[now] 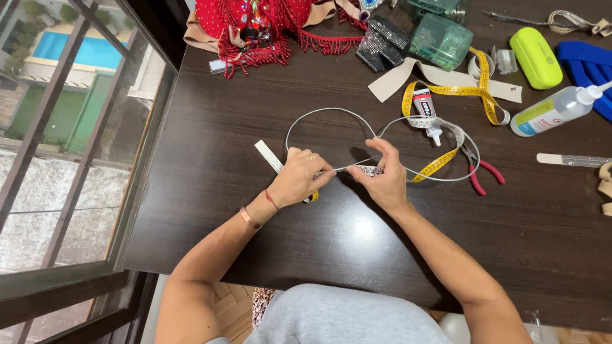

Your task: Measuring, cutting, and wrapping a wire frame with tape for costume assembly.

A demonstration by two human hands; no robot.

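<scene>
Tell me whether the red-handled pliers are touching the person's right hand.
Apart. The head view shows the red-handled pliers lying on the dark table, with bare tabletop between them and the right hand.

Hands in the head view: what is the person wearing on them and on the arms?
Both arms are bare to above the elbow, with no sleeves in sight. The left hand has a thin ring on one finger, a thin red string at the wrist, and a pinkish, copper-toned band just behind it. The right hand shows no jewellery, watch or glove.
</scene>
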